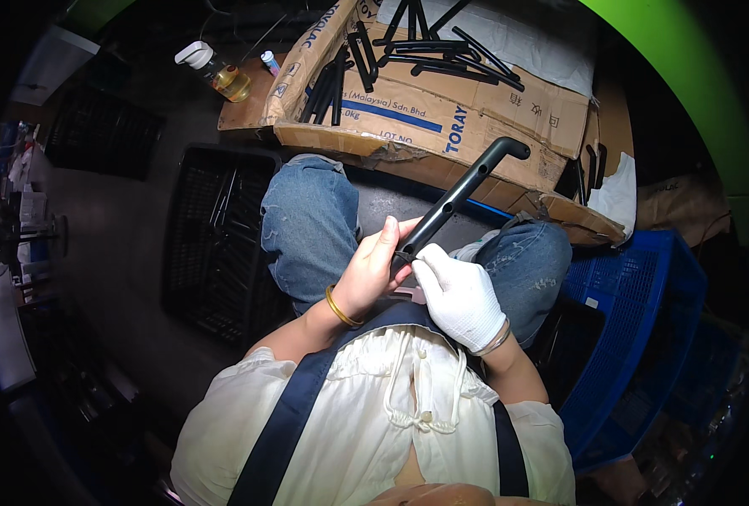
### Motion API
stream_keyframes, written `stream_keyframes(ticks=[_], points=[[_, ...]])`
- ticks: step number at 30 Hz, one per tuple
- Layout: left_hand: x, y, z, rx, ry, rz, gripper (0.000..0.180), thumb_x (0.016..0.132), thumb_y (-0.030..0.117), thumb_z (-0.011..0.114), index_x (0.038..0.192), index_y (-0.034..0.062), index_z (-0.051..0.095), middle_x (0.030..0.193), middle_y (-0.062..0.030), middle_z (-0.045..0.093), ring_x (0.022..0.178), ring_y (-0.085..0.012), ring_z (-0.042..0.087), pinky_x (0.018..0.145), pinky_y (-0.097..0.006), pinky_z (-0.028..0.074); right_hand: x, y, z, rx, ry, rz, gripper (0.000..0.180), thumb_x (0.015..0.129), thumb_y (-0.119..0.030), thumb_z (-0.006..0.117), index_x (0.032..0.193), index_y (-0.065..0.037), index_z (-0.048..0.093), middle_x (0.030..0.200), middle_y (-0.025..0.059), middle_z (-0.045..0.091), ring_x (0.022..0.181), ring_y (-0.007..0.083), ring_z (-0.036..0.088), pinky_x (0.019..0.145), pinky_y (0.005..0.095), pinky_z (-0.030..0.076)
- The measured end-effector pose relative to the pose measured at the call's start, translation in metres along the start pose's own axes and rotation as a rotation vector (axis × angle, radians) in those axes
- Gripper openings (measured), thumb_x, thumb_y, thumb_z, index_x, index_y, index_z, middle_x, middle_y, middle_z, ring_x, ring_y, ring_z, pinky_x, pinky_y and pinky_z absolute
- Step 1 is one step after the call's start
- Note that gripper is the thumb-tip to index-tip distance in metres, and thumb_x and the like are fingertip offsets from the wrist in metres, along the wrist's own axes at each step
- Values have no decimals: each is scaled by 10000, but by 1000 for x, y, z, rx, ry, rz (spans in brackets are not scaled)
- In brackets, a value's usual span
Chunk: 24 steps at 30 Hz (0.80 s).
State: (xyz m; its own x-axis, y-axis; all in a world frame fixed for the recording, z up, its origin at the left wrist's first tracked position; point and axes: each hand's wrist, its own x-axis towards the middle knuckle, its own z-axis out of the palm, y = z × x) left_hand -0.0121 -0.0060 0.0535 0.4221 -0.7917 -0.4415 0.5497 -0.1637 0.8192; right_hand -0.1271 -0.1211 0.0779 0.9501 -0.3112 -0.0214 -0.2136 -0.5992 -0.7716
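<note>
Handwork on a black tube (pixel 459 196), which slants through the centre of the frame, its bent end toward the upper right. The bare left hand (pixel 370 274) has its grip closed around the tube's lower end. The white-gloved right hand (pixel 457 295) is curled at that same end; whether its grip pinches the tube or merely touches it cannot be told. Likely faults: with support only at the lower end, the long free portion could tip or twist if the right hand presses off-axis. Smooth glove fabric might slip on the glossy surface, or snag at the tube's edge. A dropped tube could fall between the knees (pixel 311 223) or strike the cardboard (pixel 509 126) at upper centre, where loosely crossed black tubes (pixel 432 48) could roll if knocked.
</note>
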Motion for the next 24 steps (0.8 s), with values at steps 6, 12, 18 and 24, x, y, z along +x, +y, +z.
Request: stream_keyframes(ticks=[6, 12, 18, 24], points=[[1, -4, -1, 10, -2, 2, 603, 1078, 442, 229, 1339, -5, 539, 713, 38, 535, 521, -12, 354, 453, -161, 283, 0, 5, 0, -14, -54, 5, 106, 961, -173, 532, 911, -90, 574, 673, 138, 641, 615, 341, 656, 535, 436, 509], [1, -6, -4, 40, -46, 19, 610, 1078, 446, 228, 1325, -10, 551, 718, 44, 536, 527, -9, 351, 469, -161, 287, 3, 9, -3, -21, -166, 7, 125, 965, -200, 520, 919, -97, 573, 666, 153, 633, 612, 361, 650, 538, 450, 511], [1, -6, -5, 79, -43, 12, 623, 1075, 460, 219, 1325, -5, 550, 721, 51, 540, 530, -4, 349, 470, -158, 284, 5, 13, -6, -39, -194, -15, 143, 970, -217, 510, 926, -96, 574, 673, 156, 642, 625, 366, 655, 553, 462, 515], [1, -5, -4, 103, -27, -17, 629, 1072, 474, 216, 1325, 11, 559, 735, 52, 555, 540, -2, 358, 470, -157, 288, 10, 9, -14, 18, -260, 44, 197, 976, -224, 495, 922, -86, 625, 742, 133, 694, 674, 342, 683, 631, 425, 539]])
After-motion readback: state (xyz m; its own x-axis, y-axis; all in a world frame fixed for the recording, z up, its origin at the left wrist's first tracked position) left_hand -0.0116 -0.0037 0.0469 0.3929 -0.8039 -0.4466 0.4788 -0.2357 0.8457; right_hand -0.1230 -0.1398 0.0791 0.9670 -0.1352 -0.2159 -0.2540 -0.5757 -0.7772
